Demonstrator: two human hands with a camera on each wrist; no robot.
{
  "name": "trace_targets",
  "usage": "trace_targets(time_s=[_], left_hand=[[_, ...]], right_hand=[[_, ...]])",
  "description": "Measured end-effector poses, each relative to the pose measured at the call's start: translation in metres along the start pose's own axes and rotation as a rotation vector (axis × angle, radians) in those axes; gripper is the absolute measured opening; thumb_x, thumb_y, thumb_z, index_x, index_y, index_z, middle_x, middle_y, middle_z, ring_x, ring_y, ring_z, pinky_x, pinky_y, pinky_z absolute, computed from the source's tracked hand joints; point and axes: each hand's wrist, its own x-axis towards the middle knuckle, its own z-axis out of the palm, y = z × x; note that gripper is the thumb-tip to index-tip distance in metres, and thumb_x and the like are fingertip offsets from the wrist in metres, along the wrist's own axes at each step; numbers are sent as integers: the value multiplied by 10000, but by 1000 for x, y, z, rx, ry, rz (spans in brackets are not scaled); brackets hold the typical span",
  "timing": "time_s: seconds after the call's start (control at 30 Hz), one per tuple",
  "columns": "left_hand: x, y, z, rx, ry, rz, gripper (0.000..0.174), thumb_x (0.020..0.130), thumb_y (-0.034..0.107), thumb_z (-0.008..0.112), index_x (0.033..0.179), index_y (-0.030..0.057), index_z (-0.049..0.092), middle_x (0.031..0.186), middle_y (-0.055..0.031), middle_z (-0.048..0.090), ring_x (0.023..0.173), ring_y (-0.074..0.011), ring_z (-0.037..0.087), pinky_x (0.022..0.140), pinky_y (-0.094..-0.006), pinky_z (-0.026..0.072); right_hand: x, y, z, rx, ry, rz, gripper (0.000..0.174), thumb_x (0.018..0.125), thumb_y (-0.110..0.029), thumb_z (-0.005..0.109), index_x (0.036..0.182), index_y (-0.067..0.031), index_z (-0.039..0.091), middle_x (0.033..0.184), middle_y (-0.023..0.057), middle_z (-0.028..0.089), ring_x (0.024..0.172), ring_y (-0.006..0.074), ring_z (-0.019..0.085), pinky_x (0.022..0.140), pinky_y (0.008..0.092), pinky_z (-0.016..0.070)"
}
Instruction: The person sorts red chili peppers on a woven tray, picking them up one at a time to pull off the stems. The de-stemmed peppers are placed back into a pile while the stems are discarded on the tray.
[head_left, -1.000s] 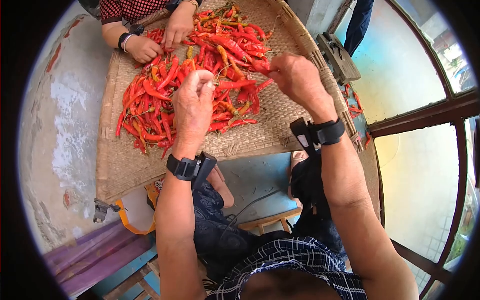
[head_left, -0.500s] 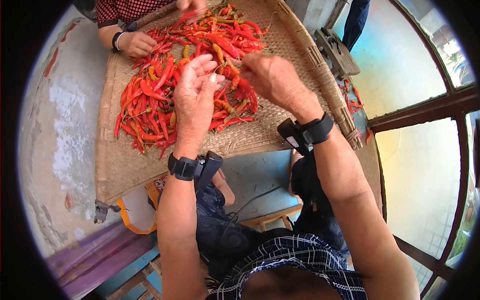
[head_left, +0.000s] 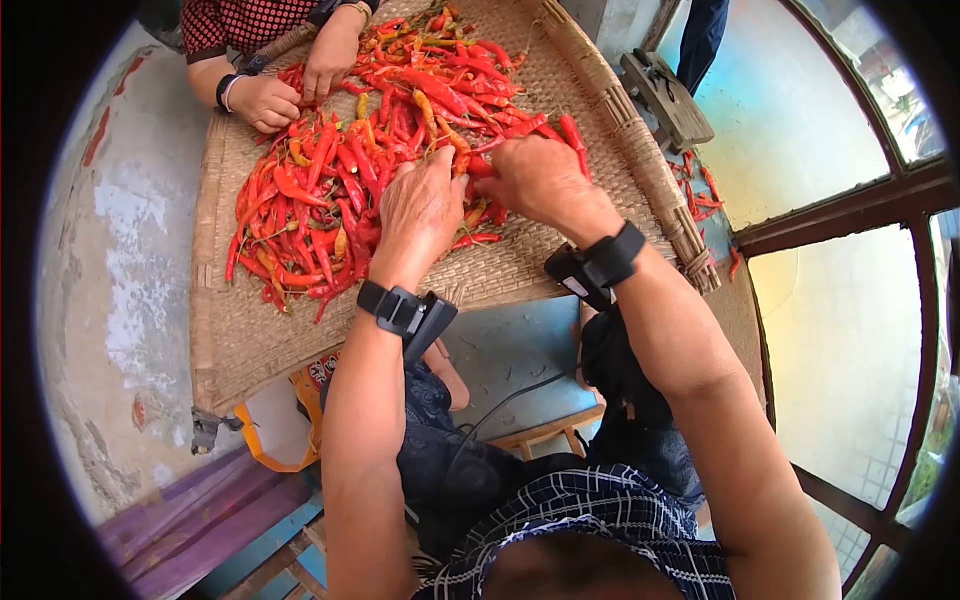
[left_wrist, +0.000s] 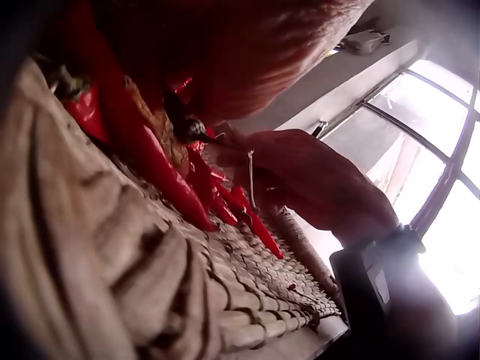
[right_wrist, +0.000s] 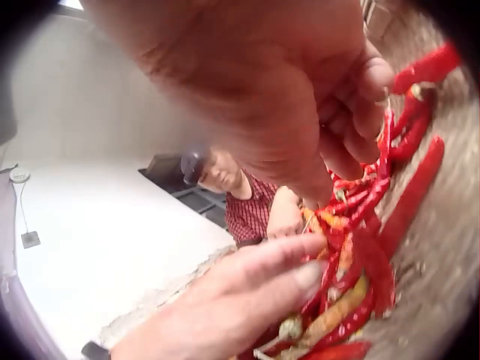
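Observation:
Red and orange chili peppers (head_left: 340, 190) form a loose heap on a woven tray (head_left: 560, 265). My left hand (head_left: 425, 205) reaches into the near side of the heap, back upward. In the right wrist view its thumb and index finger (right_wrist: 277, 244) lie nearly straight against the peppers. Close beside it, my right hand (head_left: 540, 180) bends its fingers and pinches a chili pepper (head_left: 481, 165), whose far part is hidden between the hands. The left wrist view shows a dark stem end (left_wrist: 193, 127) between the two hands. A single red chili (head_left: 573, 140) lies beyond my right hand.
Across the tray another person's hands (head_left: 265, 103) work at the heap's far left. A wooden stool (head_left: 665, 100) stands past the tray's right rim, with loose chilies (head_left: 695, 190) near it. A framed window (head_left: 840, 330) is to the right, a wall (head_left: 130, 250) to the left.
My right hand has moved left, close to my left hand. The left hand has turned from palm-up to back-up and gone down into the peppers. A red chili now shows right of the right hand.

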Motion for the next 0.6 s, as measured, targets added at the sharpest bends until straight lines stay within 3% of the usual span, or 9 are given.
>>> trace_targets(time_s=[0.07, 0.2, 0.27, 0.33, 0.37, 0.4, 0.47, 0.53, 0.6], left_hand=[[7, 1, 3, 26, -70, -75, 367, 836, 201, 592, 1170, 53, 560, 928, -175, 649, 864, -361, 590, 756, -442, 468], [13, 2, 10, -125, -50, 12, 333, 791, 164, 612, 1112, 81, 579, 823, -162, 648, 788, -351, 612, 711, -437, 477], [15, 6, 8, -213, -166, 6, 293, 795, 138, 617, 1074, 57, 579, 806, -158, 637, 803, -337, 616, 704, -416, 478], [14, 7, 13, -293, -135, 33, 266, 802, 122, 617, 1055, 48, 579, 806, -146, 634, 799, -314, 619, 701, -398, 479], [14, 9, 15, -370, -102, 62, 239, 810, 105, 617, 1037, 39, 578, 805, -133, 631, 795, -291, 623, 698, -380, 480], [14, 13, 14, -370, -103, 65, 239, 810, 105, 617, 1037, 39, 578, 805, -133, 631, 795, -291, 623, 698, -380, 480], [12, 24, 9, -537, -80, -23, 186, 828, 92, 615, 1001, 30, 583, 823, -105, 634, 794, -250, 620, 707, -361, 483], [9, 27, 9, -552, -56, -35, 176, 833, 83, 612, 998, 30, 581, 818, -94, 629, 783, -223, 614, 707, -344, 482], [8, 26, 7, -564, -33, -51, 167, 837, 74, 609, 996, 31, 580, 813, -82, 624, 773, -195, 608, 707, -327, 482]], right_hand=[[3, 1, 8, -70, -32, -32, 286, 778, -338, 665, 875, -69, 669, 835, 156, 671, 801, 331, 657, 717, 425, 529], [13, 20, 2, -47, 4, -78, 172, 778, -241, 627, 862, -96, 668, 815, 173, 660, 808, 340, 653, 711, 448, 526], [5, 28, -16, 1, 131, 63, 147, 785, -225, 614, 859, -108, 665, 794, 183, 650, 807, 349, 646, 706, 450, 524], [1, 40, -25, -2, 279, 115, 136, 788, -226, 608, 853, -119, 660, 746, 190, 636, 793, 348, 640, 692, 457, 516], [-3, 45, -31, 7, 261, 145, 134, 796, -158, 578, 870, -69, 646, 890, 178, 663, 837, 343, 655, 714, 447, 532], [-4, 50, -30, 7, 263, 148, 134, 796, -158, 578, 870, -69, 646, 890, 178, 663, 837, 343, 655, 714, 447, 532], [-7, 59, -27, -34, 578, 102, 110, 786, -115, 587, 876, -73, 636, 973, 186, 635, 900, 327, 642, 724, 443, 527], [-9, 57, -31, 15, 596, 92, 190, 766, -73, 602, 949, -88, 649, 1039, 184, 607, 954, 318, 624, 746, 424, 525], [-5, 53, -28, 252, 412, -173, 285, 760, -53, 602, 1034, -111, 657, 1045, 159, 613, 973, 325, 613, 788, 404, 518]])
